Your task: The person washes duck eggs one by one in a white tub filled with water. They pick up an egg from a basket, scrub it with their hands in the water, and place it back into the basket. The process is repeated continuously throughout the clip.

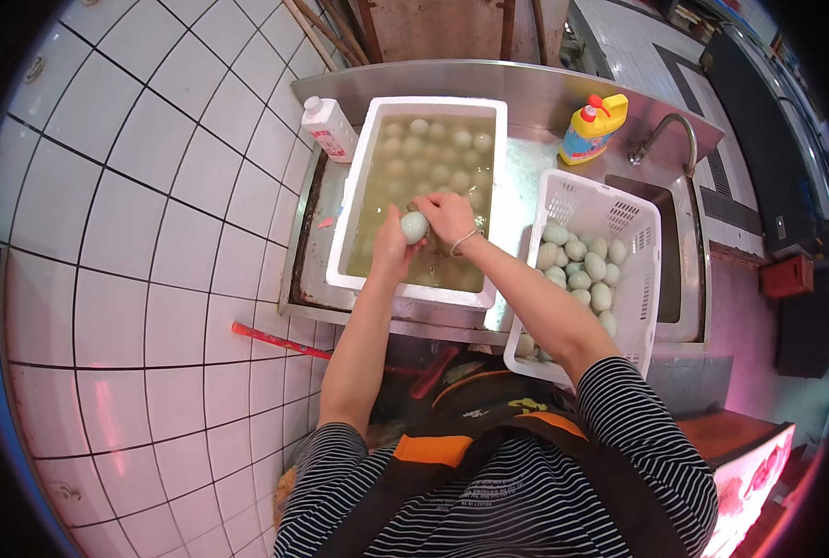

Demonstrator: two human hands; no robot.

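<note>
My left hand (392,245) holds a pale blue-green egg (414,227) over the near part of a white foam box (341,230). The box is filled with murky yellowish water (376,188), and several eggs (419,127) lie in it, mostly submerged. Close against the held egg is my right hand (448,216), its fingers curled around a small brownish thing (412,206), too covered to name. A white plastic basket (599,185) with slotted walls stands to the right, below my right forearm. Several pale eggs (595,266) are piled in it.
A white bottle (330,131) stands left of the box by the tiled wall (177,244). On the stainless steel counter (526,157) stands a yellow pump bottle (591,132), near a curved faucet (676,136) and a sink basin (671,258). A red pole (282,340) juts out below the counter.
</note>
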